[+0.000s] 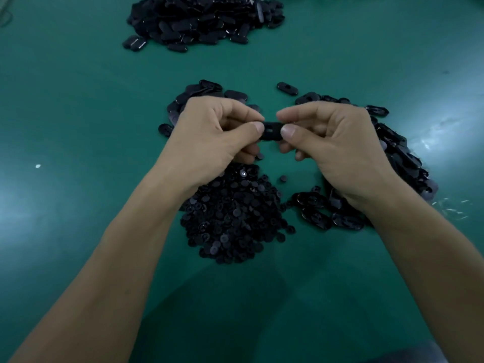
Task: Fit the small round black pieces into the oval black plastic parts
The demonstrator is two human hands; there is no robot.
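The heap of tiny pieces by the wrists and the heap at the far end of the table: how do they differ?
The near heap holds small round discs; the far heap holds longer oval parts. The near heap lies between the forearms; the far heap lies beyond both hands and is cut off by the picture's top edge. Both are black, loose, and lie on the green table.

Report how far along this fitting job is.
Done: unclear; the far heap of ovals may be finished stock. In hand: left hand and right hand pinch one oval part between them. Left: a big pile of round pieces and loose ovals beside the right hand.
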